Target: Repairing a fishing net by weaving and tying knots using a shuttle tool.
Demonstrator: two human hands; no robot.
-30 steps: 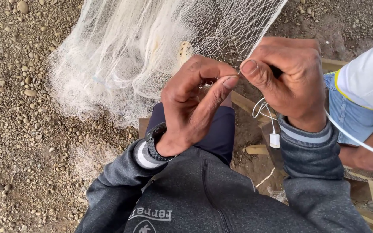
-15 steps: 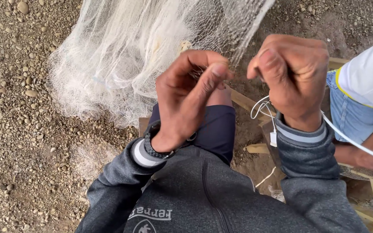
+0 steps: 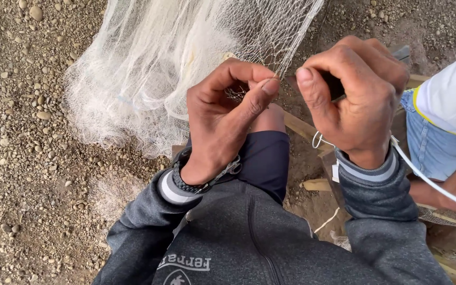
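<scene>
From my remote seat, both hands work a white fishing net [image 3: 159,79] that spills from the far side onto the gravel ground [image 3: 22,158]. The left hand [image 3: 222,121] pinches the net's near edge between thumb and forefinger, its grip closed on the mesh. The right hand [image 3: 360,100], fisted with thumb raised, looks closed on something dark, though I cannot tell what. A white cord [image 3: 434,182] trails right from that wrist. I judge this a mending step; the next knot calls for steady tension. A small white tag [image 3: 335,171] hangs below the right wrist.
</scene>
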